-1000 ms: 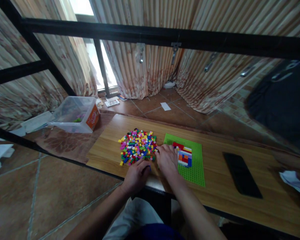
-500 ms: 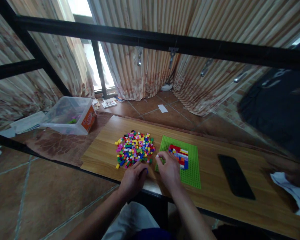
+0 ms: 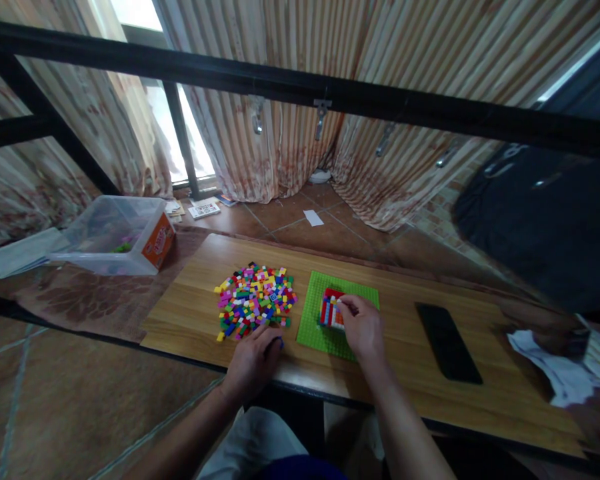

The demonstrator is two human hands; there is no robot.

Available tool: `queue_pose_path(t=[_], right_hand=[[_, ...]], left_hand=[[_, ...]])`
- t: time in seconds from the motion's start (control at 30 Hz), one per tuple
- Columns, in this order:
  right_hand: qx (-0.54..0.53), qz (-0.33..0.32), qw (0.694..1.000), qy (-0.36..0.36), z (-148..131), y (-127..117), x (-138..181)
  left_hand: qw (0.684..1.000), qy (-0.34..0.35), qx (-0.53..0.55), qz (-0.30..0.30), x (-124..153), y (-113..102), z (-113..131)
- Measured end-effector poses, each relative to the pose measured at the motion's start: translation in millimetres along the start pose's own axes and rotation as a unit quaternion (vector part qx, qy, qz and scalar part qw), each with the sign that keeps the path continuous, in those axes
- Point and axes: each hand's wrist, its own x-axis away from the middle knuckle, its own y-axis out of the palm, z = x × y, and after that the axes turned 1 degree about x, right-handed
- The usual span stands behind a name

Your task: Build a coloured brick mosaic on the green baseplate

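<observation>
My left hand (image 3: 254, 359) rests at the table's near edge, fingers curled round a small blue brick (image 3: 281, 343) that peeks out by the thumb. Just beyond it lies a pile of loose coloured toy bricks (image 3: 257, 297). Over the green baseplate (image 3: 310, 327), my right hand (image 3: 363, 327) is closed in a pinch on a small white brick, mostly hidden by the fingertips. Those fingers are at the right side of a block of red, white, blue and orange bricks (image 3: 330, 310) built on the plate. The hand covers part of this block.
A black phone-like slab (image 3: 447, 341) lies on the wooden table (image 3: 400, 373) right of the plate. Farther right are crumpled white papers (image 3: 550, 367) and part of another person's arm. A clear plastic bin (image 3: 115, 233) stands at left. A dark metal bar (image 3: 280, 83) crosses beyond the table.
My right hand has moved from the baseplate's left edge, rightward onto the built block, with the white brick. My left hand stays beside the pile. The whole view has shifted slightly.
</observation>
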Motion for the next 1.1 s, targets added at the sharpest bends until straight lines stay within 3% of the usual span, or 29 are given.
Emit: queue_pose_path(t=[0.23,0.83,1.1], right_hand=[[0.037,0.027,0.999,-0.028,0.7,6.2,-1.8],[-0.016,0.048,0.999,-0.012,9.9,1.0,-9.7],[0.01,-0.024,1.0,0.007,6.8,10.6,-21.4]], left_hand=[[1.0,0.001,-0.014,0.008,-0.8,-0.3,2.9],[1.0,-0.006,-0.016,0.006,-0.9,0.8,5.6],[1.0,-0.008,-0.022,0.005,1.4,1.6,3.5]])
